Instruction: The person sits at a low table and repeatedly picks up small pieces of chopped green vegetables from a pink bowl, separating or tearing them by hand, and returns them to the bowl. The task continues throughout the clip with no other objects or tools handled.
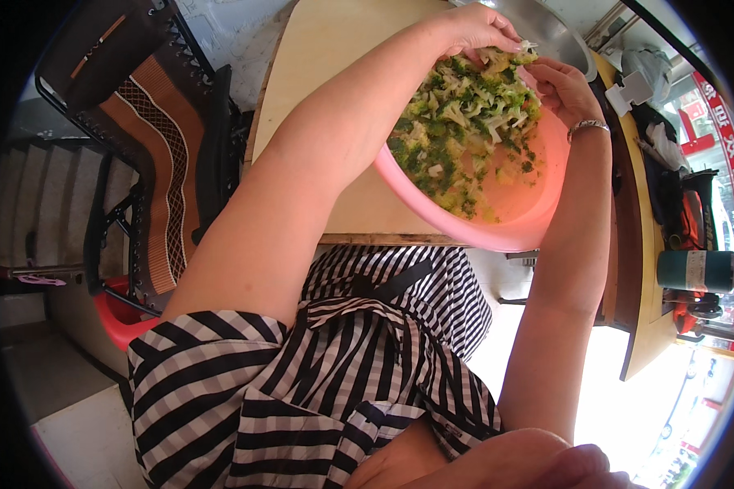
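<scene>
A pink plastic basin stands on the light wooden table, at its near right corner. Many cut broccoli florets lie in it in liquid, heaped towards the far side. Above that far side, my left hand reaches across from the left, its thumb and fingers closed on a broccoli piece. My right hand, with a bracelet on its wrist, is beside the same piece at the basin's right rim, fingers bent. Whether its fingertips grip the piece is hard to tell.
Behind the basin is a large metal bowl. A wooden shelf on the right holds a teal cylindrical container, bags and other items. On the left stand a folding lounge chair and a red plastic stool or container. The table edge is close to my body.
</scene>
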`<control>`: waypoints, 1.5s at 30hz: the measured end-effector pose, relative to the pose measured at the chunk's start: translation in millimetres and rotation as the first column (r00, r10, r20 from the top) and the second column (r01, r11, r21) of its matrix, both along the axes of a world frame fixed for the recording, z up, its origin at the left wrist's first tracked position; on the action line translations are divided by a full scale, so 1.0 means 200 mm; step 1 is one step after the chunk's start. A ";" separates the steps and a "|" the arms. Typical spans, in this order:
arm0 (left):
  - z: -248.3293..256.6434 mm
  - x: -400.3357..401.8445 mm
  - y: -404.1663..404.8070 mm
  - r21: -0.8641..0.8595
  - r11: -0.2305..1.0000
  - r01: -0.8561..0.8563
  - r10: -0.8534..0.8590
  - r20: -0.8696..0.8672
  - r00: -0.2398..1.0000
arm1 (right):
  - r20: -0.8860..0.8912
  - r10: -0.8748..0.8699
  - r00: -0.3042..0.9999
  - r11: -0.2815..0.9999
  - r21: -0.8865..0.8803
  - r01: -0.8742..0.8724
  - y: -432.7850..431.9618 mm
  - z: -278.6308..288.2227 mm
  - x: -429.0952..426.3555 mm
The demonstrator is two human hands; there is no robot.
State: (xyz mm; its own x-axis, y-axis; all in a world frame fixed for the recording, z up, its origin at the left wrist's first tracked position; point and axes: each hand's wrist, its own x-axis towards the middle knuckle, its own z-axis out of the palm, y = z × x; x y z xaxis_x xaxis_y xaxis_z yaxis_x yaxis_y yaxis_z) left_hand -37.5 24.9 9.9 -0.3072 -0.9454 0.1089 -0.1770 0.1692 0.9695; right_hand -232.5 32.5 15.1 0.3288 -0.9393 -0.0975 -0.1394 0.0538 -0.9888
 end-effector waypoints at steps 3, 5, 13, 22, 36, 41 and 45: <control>-0.09 -0.01 -0.06 -0.171 0.985 0.007 0.002 0.051 0.999 | 0.109 -0.111 0.988 0.993 -0.021 0.114 -0.01 0.01 -0.02; -0.13 -0.05 -0.11 -0.265 0.964 0.002 0.033 0.129 0.991 | 0.134 -0.145 0.980 0.989 0.024 0.143 -0.01 0.02 -0.03; -0.14 -0.06 -0.12 -0.582 0.810 0.066 0.132 0.291 0.948 | 0.097 0.009 0.995 0.988 0.154 -0.024 -0.01 0.02 -0.01; -0.10 -0.08 -0.04 -0.679 0.734 -0.016 0.354 0.362 0.862 | 0.111 0.091 0.990 0.988 0.111 -0.104 0.00 0.02 -0.01; -0.12 -0.10 -0.08 -0.417 0.903 -0.104 0.156 0.093 0.983 | 0.088 0.106 0.990 0.994 -0.041 -0.103 -0.02 -0.03 0.08; -0.08 -0.06 -0.08 0.056 0.998 -0.007 0.016 -0.159 0.987 | 0.133 0.108 0.985 0.990 -0.103 -0.094 -0.01 -0.03 0.11; -0.08 -0.08 -0.07 0.131 0.991 -0.012 0.047 -0.265 0.963 | 0.128 0.079 0.989 0.988 -0.142 -0.061 0.01 -0.02 0.11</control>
State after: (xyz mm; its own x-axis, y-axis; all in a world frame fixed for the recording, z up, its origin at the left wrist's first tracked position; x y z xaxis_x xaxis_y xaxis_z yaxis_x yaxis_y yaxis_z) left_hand -52.7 10.3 -6.3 -0.2555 -0.9649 0.0612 0.0881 0.0398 0.9953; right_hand -210.4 34.3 10.8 0.3958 -0.9149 0.0795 -0.0045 -0.0886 -0.9961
